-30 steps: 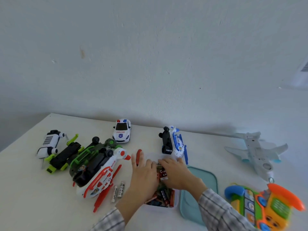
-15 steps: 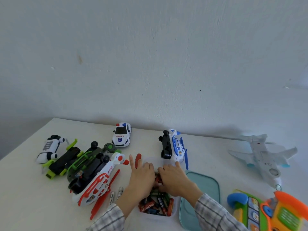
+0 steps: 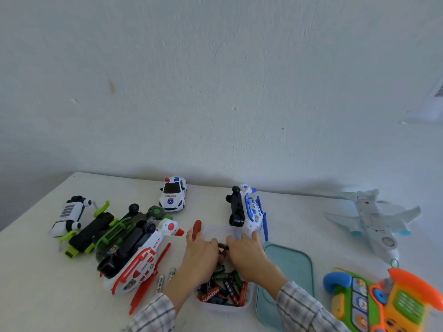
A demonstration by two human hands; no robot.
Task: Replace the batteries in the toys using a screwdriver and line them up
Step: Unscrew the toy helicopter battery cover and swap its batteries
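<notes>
Batteries [image 3: 221, 289], loose multicoloured cells in the clear plastic tub [image 3: 248, 299] at the table's near edge, want sorting by matching pairs; both hands, left [image 3: 201, 251] and right [image 3: 247, 251], reach in, grip unclear.

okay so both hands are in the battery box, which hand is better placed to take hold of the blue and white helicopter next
Probably the right hand. Its fingertips lie just below the blue and white helicopter, which is on its side. The left hand is on the far side of the battery box, by the red handle.
</notes>
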